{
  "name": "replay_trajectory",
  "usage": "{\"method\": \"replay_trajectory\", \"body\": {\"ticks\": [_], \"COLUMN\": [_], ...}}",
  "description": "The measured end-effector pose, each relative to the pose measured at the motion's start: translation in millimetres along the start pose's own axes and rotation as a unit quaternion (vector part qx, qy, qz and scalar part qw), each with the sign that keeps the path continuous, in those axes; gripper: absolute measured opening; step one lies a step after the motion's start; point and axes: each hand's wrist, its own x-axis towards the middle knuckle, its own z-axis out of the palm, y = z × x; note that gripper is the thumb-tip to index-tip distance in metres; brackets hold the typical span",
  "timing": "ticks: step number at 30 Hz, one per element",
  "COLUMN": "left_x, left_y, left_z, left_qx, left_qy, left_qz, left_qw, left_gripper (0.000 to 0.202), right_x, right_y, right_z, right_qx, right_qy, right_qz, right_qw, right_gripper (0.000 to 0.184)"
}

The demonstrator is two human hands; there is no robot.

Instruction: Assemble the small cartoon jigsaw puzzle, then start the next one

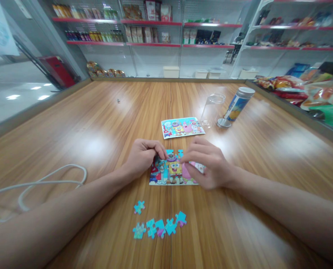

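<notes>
A partly assembled cartoon jigsaw puzzle (174,170) lies flat on the wooden table, its upper edge uneven. My left hand (144,155) is closed over the puzzle's upper left part, with curled fingertips touching it; whatever lies under them is hidden. Over the right part, my right hand (208,160) has thumb and fingers drawn together, close to a blue puzzle piece (180,153) at the top edge. I cannot make out what that hand pinches. Nearer to me lie several loose blue pieces (170,226) in a row, plus a single piece (139,207) above them.
Beyond the puzzle lies a picture card (183,127) with matching characters. Behind it stand a clear plastic cup (211,110) and a blue can (236,106), with a round metal lid (224,123) beside them. A white cable (54,182) loops at left. Packaged snacks (290,87) are at right.
</notes>
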Motion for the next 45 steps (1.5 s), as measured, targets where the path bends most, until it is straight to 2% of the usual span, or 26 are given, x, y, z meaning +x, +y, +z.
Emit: {"method": "replay_trajectory", "body": {"ticks": [1, 2, 4, 6, 8, 14, 21, 25, 28, 32, 35, 40, 45], "left_x": [1.1, 1.8, 2.2, 1.6, 0.7, 0.6, 1.2, 1.0, 1.0, 1.1, 0.9, 0.7, 0.8], "left_y": [-1.3, -1.7, -0.5, 1.9, 3.7, 4.1, 3.1, 3.9, 4.4, 4.5, 4.5, 4.7, 3.8], "left_z": [-0.7, -0.8, -0.2, 0.8, 1.6, 1.9, 1.4, 0.9, 1.1, 1.1, 0.8, 1.6, 2.3], "left_qx": [0.006, 0.021, 0.056, 0.085, 0.099, 0.105, 0.102, 0.112, 0.112, 0.105, 0.108, 0.114, 0.114], "left_qy": [0.004, -0.015, -0.077, -0.13, -0.152, -0.159, -0.154, -0.157, -0.156, -0.159, -0.161, -0.162, -0.166], "left_qz": [-0.019, -0.026, -0.01, 0.02, 0.038, 0.053, 0.042, 0.036, 0.038, 0.041, 0.041, 0.047, 0.046], "left_qw": [1.0, 0.999, 0.995, 0.988, 0.983, 0.98, 0.982, 0.98, 0.981, 0.981, 0.98, 0.979, 0.978], "left_gripper": [0.032, 0.031, 0.033, 0.036, 0.039, 0.041, 0.041, 0.041, 0.04, 0.041, 0.041, 0.041, 0.04], "right_x": [0.4, 0.4, -0.8, -2.9, -4.9, -6.6, -5.8, -4.3, -3.5, -3.3, -2.8, -2.0, -2.3], "right_y": [-6.5, -12.6, -21.8, -26.2, -26.0, -20.3, -22.2, -18.6, -15.1, -16.0, -19.7, -22.0, -23.5], "right_z": [0.4, 1.9, 7.0, 12.1, 14.4, 10.9, 10.8, 5.8, 3.5, 7.6, 12.1, 13.7, 12.4], "right_qx": [0.034, 0.068, 0.112, 0.122, 0.121, 0.134, 0.164, 0.174, 0.154, 0.082, 0.029, 0.021, -0.002], "right_qy": [-0.039, -0.09, -0.186, -0.241, -0.259, -0.263, -0.254, -0.238, -0.224, -0.202, -0.217, -0.231, -0.232], "right_qz": [-0.039, -0.076, -0.116, -0.116, -0.098, -0.068, -0.078, -0.049, -0.036, -0.058, -0.072, -0.074, -0.086], "right_qw": [0.998, 0.991, 0.969, 0.956, 0.953, 0.953, 0.95, 0.954, 0.962, 0.974, 0.973, 0.97, 0.969], "right_gripper": [0.007, 0.011, 0.023, 0.026, 0.023, 0.019, 0.009, 0.018, 0.019, 0.03, 0.026, 0.029, 0.02]}}
